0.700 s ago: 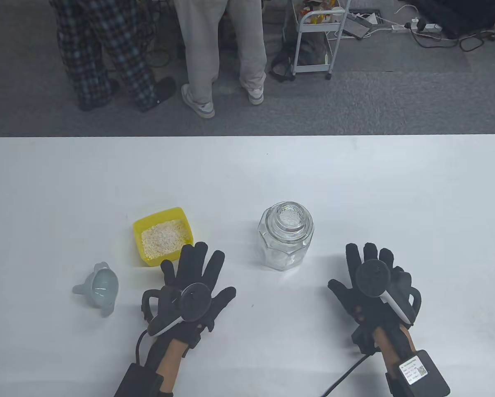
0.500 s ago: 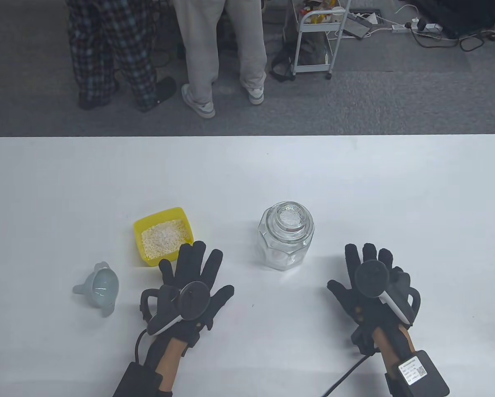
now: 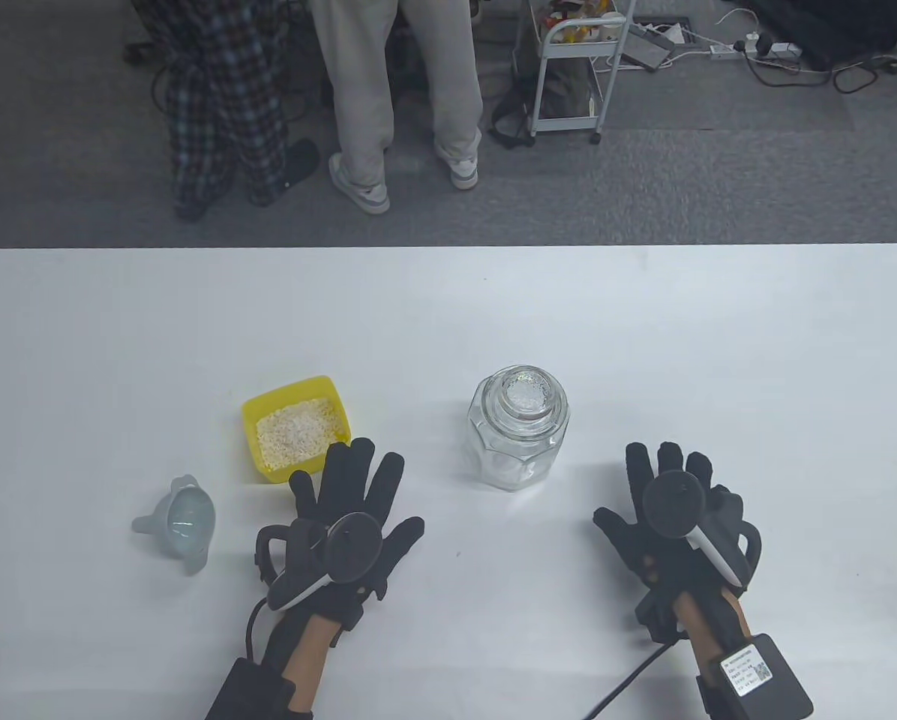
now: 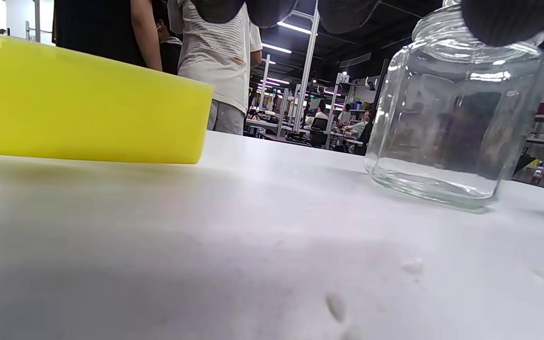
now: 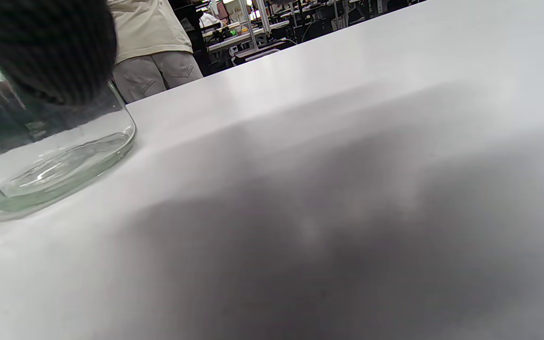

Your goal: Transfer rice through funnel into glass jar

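Observation:
A clear glass jar (image 3: 519, 437) with a glass lid stands mid-table; it also shows in the left wrist view (image 4: 456, 118) and the right wrist view (image 5: 50, 156). A yellow tub (image 3: 296, 427) holds rice (image 3: 297, 433); its wall shows in the left wrist view (image 4: 88, 113). A pale blue funnel (image 3: 179, 523) lies on its side at the left. My left hand (image 3: 351, 499) rests flat on the table with fingers spread, just in front of the tub, holding nothing. My right hand (image 3: 670, 495) rests flat, right of the jar, holding nothing.
The white table (image 3: 643, 337) stretches wide behind and to the right of the jar. Beyond its far edge two people (image 3: 388, 90) stand on grey carpet, with a white cart (image 3: 572, 67) and cables.
Both hands and the objects stay put. The person in checked trousers behind the table has stepped to the right.

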Tool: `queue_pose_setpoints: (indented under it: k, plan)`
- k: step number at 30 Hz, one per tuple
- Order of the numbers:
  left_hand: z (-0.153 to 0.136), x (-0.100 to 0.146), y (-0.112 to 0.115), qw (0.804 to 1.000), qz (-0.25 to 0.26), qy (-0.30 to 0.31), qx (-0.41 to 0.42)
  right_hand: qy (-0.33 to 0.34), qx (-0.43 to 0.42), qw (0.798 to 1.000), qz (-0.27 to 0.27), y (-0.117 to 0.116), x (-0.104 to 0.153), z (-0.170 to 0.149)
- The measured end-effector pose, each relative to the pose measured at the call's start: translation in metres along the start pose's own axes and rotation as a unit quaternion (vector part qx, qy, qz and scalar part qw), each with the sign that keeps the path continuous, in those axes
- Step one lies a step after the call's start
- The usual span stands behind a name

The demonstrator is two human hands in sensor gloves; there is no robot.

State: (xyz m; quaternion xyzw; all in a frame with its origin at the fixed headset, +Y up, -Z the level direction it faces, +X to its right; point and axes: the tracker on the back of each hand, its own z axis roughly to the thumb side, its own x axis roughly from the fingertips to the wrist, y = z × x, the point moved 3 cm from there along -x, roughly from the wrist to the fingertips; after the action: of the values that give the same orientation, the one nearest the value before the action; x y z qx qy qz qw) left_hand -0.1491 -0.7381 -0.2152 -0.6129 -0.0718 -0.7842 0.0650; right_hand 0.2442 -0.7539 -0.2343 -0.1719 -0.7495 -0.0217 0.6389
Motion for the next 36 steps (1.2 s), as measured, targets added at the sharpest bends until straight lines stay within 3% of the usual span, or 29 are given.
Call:
queue_pose_setpoints:
  k: [7, 12, 20, 28, 36]
  plan:
    - [-0.001, 0.0, -0.001, 1.0, -0.004, -0.005, -0.002, 0.01, -0.024, 0.999, -0.022, 0.005, 0.001, -0.001]
    - [0.0, 0.0, -0.001, 1.0, -0.005, -0.003, -0.001, 0.039, -0.1, 0.991, -0.076, 0.031, 0.009, 0.004]
    - [0.0, -0.002, 0.001, 1.0, -0.01, -0.003, 0.001, 0.123, -0.148, 0.972, -0.134, 0.104, 0.016, 0.09]
    - [0.003, 0.0, 0.0, 1.0, -0.009, 0.005, 0.001, 0.127, -0.119, 0.977, -0.122, 0.091, -0.019, 0.158]
    - [0.005, -0.001, -0.001, 1.0, -0.006, 0.009, 0.005, 0.111, -0.087, 0.985, -0.103, 0.061, -0.037, 0.173]
